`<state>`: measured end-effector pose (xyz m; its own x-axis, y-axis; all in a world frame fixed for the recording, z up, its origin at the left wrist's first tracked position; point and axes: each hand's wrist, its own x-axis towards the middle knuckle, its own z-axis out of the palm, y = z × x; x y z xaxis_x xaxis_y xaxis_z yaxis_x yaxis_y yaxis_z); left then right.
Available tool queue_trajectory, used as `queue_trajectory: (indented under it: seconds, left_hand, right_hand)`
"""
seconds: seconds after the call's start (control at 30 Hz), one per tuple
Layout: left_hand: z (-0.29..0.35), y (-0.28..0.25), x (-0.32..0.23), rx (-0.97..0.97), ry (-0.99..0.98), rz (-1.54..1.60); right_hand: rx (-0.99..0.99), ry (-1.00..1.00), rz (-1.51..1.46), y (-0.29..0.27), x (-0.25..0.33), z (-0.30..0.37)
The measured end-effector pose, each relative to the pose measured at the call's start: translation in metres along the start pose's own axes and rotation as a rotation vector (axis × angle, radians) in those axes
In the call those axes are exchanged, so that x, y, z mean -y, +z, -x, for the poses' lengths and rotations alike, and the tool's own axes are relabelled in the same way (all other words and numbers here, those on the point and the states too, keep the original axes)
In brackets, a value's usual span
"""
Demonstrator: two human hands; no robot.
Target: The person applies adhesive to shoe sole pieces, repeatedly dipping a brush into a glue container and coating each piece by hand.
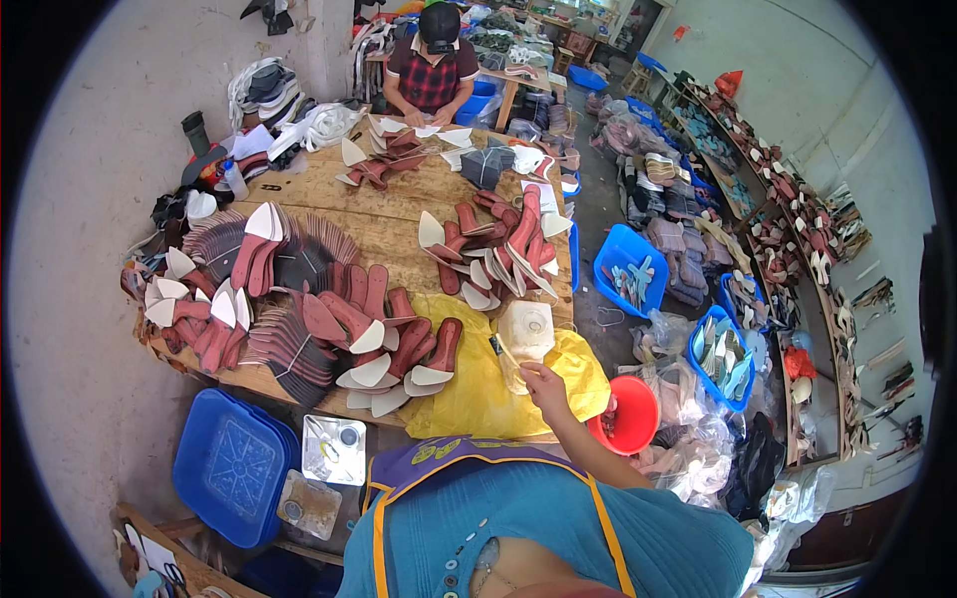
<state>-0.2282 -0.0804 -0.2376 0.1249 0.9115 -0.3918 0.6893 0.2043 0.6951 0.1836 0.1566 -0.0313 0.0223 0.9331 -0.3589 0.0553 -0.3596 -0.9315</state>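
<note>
A: What does the right hand [546,389] do, just right of the centre and a little below?
B: Its fingers are bent and close together at the lower side of a pale plastic container [526,327], near a thin stick [506,354] with a dark end. If they pinch the stick or the container, I cannot tell.
A: And the left hand?
B: It is out of view, so of its grip I cannot tell.
A: Where are the container and the stick?
B: Both are right of the centre, above a yellow sheet [444,399]. The sheet is spread over the near right corner of a wooden table [324,189].
A: What is close to them?
B: To the left of the container, a group of red-brown shoe pieces [446,349] with white tips, partly on the sheet. Below and to the right of the hand, a red bucket [643,411].
A: And farther away?
B: At the upper centre, another person [431,85] in a checked shirt has the hands near white pieces [427,131]. At the lower left there are blue tubs [231,468], and along the right side a long shelf [773,204] carries more shoe pieces.
</note>
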Motion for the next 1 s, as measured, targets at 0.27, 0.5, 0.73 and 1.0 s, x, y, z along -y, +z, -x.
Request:
queue_trajectory:
  seconds: [0.27, 0.5, 0.73, 1.0]
  left_hand:
    - [0.010, 0.021, 0.008, -0.075, -0.002, 0.168]
    - [0.064, 0.056, 0.007, -0.147, -0.072, 0.323]
    - [0.152, 0.089, -0.009, -0.237, -0.177, 0.440]
    - [0.105, -0.224, -0.334, -1.102, 0.252, 0.426]
  right_hand:
    - [0.049, 0.034, -0.012, 0.007, -0.006, 0.003]
    - [0.053, 0.046, -0.059, 0.004, -0.006, -0.007]
    - [0.032, -0.010, -0.099, -0.024, 0.000, -0.006]
    - [-0.098, -0.175, -0.181, -0.060, 0.043, -0.015]
